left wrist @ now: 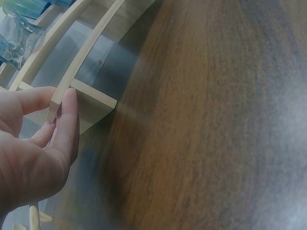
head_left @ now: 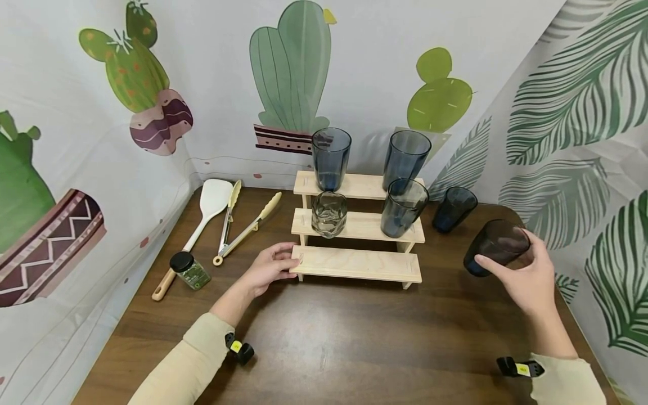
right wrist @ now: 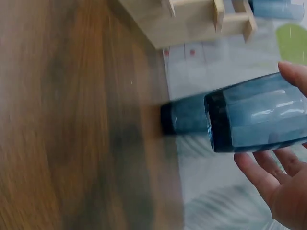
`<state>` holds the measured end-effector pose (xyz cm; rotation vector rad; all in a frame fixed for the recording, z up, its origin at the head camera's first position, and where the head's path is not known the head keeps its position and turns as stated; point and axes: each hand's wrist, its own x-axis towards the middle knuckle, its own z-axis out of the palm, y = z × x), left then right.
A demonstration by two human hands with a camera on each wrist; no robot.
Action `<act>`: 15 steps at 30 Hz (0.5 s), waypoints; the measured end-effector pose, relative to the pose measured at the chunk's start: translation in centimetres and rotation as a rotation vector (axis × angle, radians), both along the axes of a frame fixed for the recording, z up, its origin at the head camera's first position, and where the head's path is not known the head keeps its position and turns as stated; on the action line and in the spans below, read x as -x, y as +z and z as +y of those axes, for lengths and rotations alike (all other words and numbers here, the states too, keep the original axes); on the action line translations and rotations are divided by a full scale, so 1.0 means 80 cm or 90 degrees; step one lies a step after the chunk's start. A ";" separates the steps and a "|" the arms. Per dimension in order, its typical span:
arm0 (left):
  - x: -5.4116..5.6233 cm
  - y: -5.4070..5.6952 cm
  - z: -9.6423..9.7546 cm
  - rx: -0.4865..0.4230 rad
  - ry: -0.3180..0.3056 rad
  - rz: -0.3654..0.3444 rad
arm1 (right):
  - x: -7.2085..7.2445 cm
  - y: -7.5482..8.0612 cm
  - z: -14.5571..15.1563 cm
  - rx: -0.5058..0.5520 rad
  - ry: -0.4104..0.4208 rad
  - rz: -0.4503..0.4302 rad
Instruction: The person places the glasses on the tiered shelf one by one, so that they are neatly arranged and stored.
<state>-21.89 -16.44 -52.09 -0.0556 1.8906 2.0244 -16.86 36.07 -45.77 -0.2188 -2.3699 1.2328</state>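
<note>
My left hand [head_left: 270, 269] pinches the left end of the lowest step of a three-tier wooden stand [head_left: 356, 263]; the left wrist view shows thumb and fingers on either side of the board [left wrist: 72, 76]. On the right, my right hand [head_left: 531, 278] holds a dark blue glass tumbler [right wrist: 259, 112] by its sides, base toward the table. Another blue tumbler [head_left: 454, 209] stands behind it, right of the stand. Two blue tumblers, one left [head_left: 331, 160] and one right [head_left: 406, 160], are on the top step. The middle step bears a clear wavy glass [head_left: 329, 215] and a blue tumbler [head_left: 403, 209].
Left of the stand lie a white spatula [head_left: 215, 197] with a wooden handle end and open tongs [head_left: 248, 228] with cream tips. A black-lidded jar of green flakes [head_left: 189, 270] lies by the spatula's handle. Patterned cloth [head_left: 374, 34] hangs behind the brown table [head_left: 354, 343].
</note>
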 end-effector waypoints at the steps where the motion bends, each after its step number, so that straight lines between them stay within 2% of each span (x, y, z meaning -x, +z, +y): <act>1: 0.000 0.000 0.000 0.000 0.000 0.000 | -0.002 0.001 -0.006 0.003 0.021 0.014; 6: 0.000 0.000 0.000 0.001 0.000 -0.001 | -0.010 0.009 -0.031 0.000 0.106 0.048; 15: 0.000 0.000 0.000 0.003 0.001 -0.002 | -0.021 0.023 -0.096 -0.010 0.187 0.051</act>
